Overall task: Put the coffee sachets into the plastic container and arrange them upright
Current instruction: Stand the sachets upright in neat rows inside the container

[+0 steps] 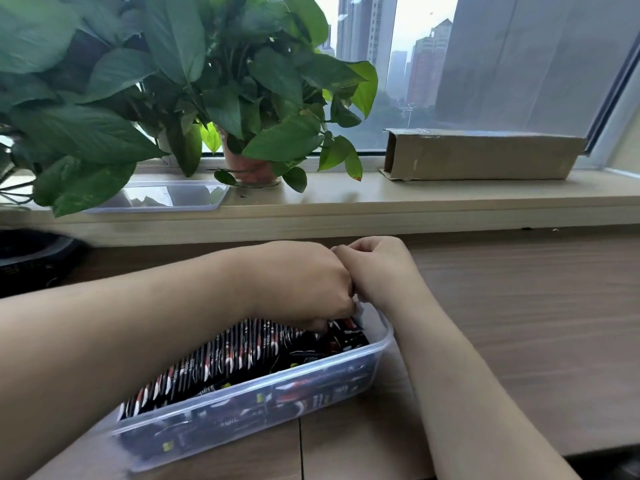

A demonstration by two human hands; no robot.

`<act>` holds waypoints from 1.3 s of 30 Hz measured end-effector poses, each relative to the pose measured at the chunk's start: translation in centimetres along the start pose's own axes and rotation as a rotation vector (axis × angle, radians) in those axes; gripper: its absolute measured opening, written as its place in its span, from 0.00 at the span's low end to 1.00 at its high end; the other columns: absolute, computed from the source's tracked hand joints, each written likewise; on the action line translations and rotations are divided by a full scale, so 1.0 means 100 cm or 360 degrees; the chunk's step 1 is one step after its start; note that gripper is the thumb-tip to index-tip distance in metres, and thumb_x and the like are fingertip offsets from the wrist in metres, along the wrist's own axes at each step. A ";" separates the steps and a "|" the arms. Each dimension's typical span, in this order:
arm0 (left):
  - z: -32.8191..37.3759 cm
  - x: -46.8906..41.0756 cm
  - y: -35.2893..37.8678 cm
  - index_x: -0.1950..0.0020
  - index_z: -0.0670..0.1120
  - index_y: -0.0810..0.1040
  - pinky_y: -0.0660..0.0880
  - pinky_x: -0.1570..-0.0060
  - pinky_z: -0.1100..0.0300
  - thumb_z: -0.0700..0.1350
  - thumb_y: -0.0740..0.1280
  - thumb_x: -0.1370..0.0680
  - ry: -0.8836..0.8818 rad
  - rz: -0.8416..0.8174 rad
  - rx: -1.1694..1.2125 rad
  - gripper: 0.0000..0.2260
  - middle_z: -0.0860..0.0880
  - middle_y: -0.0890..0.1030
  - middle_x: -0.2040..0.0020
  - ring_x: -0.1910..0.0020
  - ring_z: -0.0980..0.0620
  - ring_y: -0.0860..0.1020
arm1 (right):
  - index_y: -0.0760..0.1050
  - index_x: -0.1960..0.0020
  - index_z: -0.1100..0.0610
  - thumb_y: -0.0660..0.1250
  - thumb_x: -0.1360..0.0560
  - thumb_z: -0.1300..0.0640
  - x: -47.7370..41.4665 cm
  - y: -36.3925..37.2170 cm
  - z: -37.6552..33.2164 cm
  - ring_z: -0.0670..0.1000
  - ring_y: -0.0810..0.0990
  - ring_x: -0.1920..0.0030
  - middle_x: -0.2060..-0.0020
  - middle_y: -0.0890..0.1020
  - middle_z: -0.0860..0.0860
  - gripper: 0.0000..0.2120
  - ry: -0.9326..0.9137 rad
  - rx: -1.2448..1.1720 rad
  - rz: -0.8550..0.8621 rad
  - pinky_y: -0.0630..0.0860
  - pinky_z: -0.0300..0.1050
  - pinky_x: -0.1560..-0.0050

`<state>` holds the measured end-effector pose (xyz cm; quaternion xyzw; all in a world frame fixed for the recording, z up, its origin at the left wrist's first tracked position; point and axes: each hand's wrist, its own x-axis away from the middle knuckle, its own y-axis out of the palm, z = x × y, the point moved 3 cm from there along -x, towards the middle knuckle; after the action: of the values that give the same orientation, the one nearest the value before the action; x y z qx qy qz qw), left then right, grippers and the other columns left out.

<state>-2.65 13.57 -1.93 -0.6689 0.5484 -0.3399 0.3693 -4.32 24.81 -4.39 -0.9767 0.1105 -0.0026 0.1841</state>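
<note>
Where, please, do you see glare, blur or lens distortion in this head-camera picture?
Head view: hazy daylight through the window backlights the plant; the clear lid mirrors bright sky; the wide-angle lens bows the windowsill; the print on the coffee sachets is smeared and soft.

I'm working in a container (372,362) of clear, smooth plastic, slightly frosted. The sachets (225,355) are glossy black film. Table (519,306) under me: matt wood grain. Box (485,157) on sill: matt brown cardboard, scuffed.
</note>
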 end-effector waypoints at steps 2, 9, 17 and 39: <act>0.003 0.000 -0.005 0.71 0.46 0.80 0.69 0.75 0.63 0.43 0.80 0.43 0.0035 0.0078 -0.0090 0.09 0.50 0.78 0.74 0.73 0.47 0.79 | 0.81 0.68 0.57 0.71 0.29 0.56 -0.001 0.000 0.001 0.48 0.72 0.75 0.81 0.75 0.46 0.09 0.0009 -0.0037 0.0012 0.69 0.41 0.69; 0.005 0.004 -0.004 0.68 0.49 0.81 0.73 0.70 0.62 0.42 0.79 0.39 -0.0085 0.0166 0.0004 0.08 0.52 0.81 0.70 0.68 0.49 0.81 | 0.79 0.70 0.55 0.71 0.30 0.56 -0.002 0.001 0.003 0.48 0.72 0.74 0.81 0.74 0.45 0.11 0.0024 -0.0083 0.0022 0.69 0.40 0.69; 0.009 0.044 -0.043 0.55 0.48 0.84 0.78 0.65 0.56 0.46 0.68 0.27 -0.0689 0.0577 0.0437 0.06 0.53 0.82 0.58 0.64 0.52 0.81 | 0.82 0.63 0.57 0.66 0.24 0.51 0.000 -0.010 -0.002 0.52 0.80 0.62 0.67 0.83 0.50 0.13 -0.0156 -0.0072 0.0135 0.76 0.48 0.59; 0.041 0.125 -0.031 0.52 0.51 0.75 0.74 0.83 0.61 0.38 0.66 0.20 -0.2539 0.2072 0.2487 0.08 0.40 0.81 0.59 0.81 0.46 0.79 | 0.76 0.42 0.48 0.62 0.18 0.53 0.081 0.011 -0.064 0.39 0.72 0.72 0.66 0.77 0.43 0.07 -0.0892 0.0345 -0.0701 0.67 0.31 0.69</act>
<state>4.53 2.11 -0.63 0.0948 0.0579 0.1636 0.9802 3.10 19.80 0.88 -0.9147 -0.1579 0.2138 0.3045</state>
